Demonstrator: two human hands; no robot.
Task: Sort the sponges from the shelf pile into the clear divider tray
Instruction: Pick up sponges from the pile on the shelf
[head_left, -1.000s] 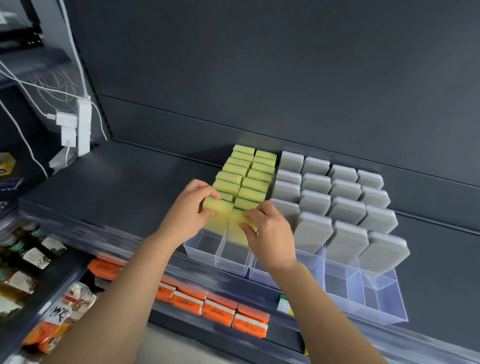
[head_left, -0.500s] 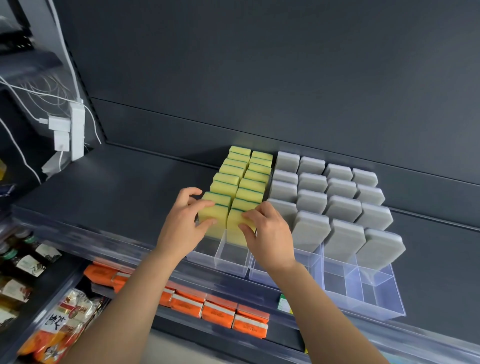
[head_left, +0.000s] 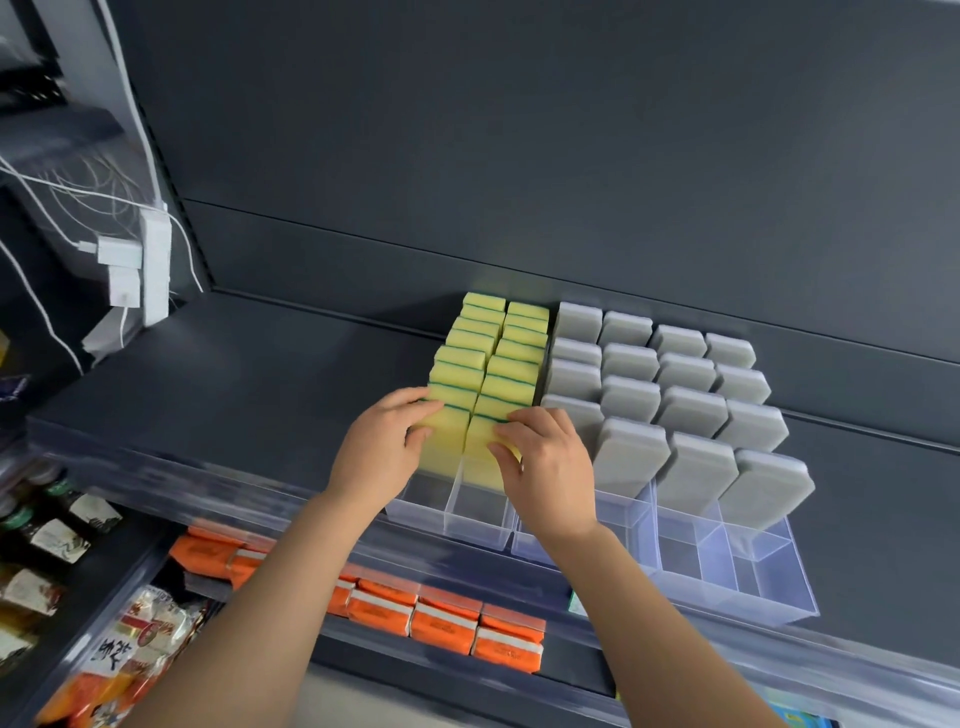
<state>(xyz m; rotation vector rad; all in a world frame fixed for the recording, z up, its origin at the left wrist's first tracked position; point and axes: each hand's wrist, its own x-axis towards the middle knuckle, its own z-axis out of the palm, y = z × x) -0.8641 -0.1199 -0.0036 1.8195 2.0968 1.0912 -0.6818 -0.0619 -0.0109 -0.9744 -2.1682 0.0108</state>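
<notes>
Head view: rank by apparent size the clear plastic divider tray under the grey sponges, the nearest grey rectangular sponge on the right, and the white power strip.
Largest: clear plastic divider tray.
Next: nearest grey rectangular sponge.
Smallest: white power strip, though it sits farther back, so real size is unsure.

Left grip (head_left: 379, 448) and right grip (head_left: 551, 463) pinch the front sponges (head_left: 442, 441)

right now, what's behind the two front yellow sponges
Behind the front yellow sponges, two rows of more yellow sponges with green edges run back toward the rear wall; only their tops show. The left hand and right hand grip the front pair, covering their outer sides.
</notes>
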